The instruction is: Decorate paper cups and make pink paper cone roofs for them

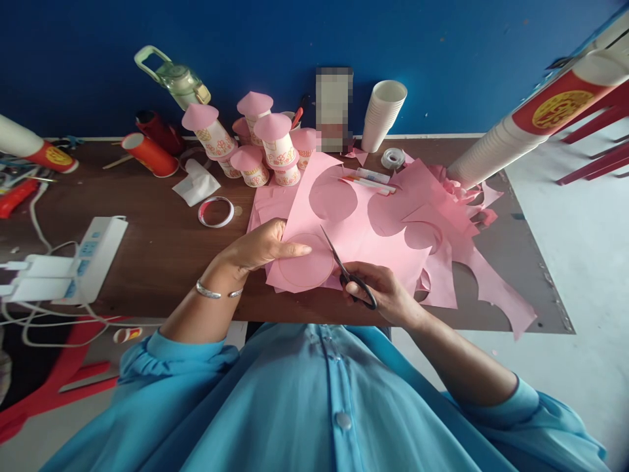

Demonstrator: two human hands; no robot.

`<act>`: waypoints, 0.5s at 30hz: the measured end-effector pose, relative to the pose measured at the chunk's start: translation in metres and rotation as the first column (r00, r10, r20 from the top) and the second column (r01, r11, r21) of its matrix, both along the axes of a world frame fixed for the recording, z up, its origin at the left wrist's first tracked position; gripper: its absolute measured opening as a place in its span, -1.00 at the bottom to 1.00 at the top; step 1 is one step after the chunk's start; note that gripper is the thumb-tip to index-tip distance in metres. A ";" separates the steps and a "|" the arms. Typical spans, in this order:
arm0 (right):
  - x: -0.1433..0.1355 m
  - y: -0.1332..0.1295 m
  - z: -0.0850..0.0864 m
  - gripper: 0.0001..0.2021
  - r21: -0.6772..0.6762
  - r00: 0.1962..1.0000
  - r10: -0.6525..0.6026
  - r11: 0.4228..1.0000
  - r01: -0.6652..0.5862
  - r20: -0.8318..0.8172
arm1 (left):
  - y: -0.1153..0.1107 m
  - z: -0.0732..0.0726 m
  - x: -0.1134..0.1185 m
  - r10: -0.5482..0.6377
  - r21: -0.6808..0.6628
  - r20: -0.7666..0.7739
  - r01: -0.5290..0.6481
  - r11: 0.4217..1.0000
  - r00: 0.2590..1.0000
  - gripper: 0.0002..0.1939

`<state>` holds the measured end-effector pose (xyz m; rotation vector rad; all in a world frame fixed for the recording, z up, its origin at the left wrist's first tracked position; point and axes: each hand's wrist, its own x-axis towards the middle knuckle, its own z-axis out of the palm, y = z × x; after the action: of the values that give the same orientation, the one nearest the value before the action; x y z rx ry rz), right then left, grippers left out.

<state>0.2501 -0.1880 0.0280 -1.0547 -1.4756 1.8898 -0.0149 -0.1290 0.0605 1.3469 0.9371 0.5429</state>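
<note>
Pink sheet [388, 252] with a drawn circle [307, 267] lies over the near side of the table [152, 272]. The left hand [268, 246] pinches its left part, thumb on top, other fingers mostly hidden; the right hand [381, 286] is curled closed around the handles of the scissors [345, 271], blades beside the circle

Soft light, apparently from the right, greys the right end of the desk [157, 255], its left end darker; lens stretch grows past both side edges; pixelation hides a patch [334, 110] by the far edge
</note>
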 end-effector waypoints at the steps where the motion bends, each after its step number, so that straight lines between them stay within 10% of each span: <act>1: 0.000 0.000 0.000 -0.39 -0.003 1.000 -0.002 1.000 0.002 -0.006 | 0.000 0.000 0.000 0.000 0.001 -0.002 0.000 1.000 1.000 -0.74; 15: 0.000 -0.001 0.002 -0.45 0.002 1.000 -0.011 1.000 0.011 -0.027 | 0.000 0.000 0.002 -0.007 -0.022 -0.011 0.007 1.000 1.000 -0.64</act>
<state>0.2496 -0.1895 0.0303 -1.0307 -1.4532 1.8870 -0.0132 -0.1290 0.0610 1.3349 0.9446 0.5186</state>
